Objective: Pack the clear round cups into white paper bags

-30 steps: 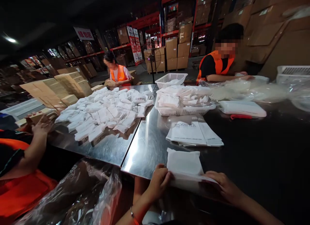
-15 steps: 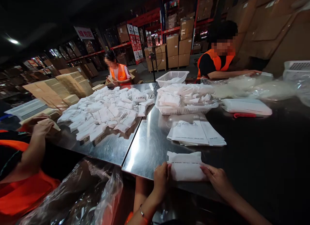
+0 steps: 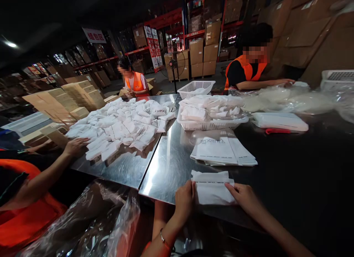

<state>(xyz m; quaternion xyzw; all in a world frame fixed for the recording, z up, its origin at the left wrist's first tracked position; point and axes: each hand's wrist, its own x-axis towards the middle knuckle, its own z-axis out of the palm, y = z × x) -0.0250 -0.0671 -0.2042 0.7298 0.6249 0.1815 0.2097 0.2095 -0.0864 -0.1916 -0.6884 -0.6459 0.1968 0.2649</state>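
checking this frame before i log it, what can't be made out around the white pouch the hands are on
- Head view: the left hand and right hand cover both ends of the white pouch; its edges there are hidden.
- Print on the pouch's flap is too small to read.
- What is inside the pouch cannot be told.
- The flat printed bags behind it: lettering faces away and blurs.

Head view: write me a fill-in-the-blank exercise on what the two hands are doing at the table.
1. The left hand and right hand press on a folded ____ packet.
2. The packet lies on a shiny ____ table.
3. Beyond it lies a flat stack of printed bags, and behind that a white ____ heaped with packets.

Missing words: white; metal; basket
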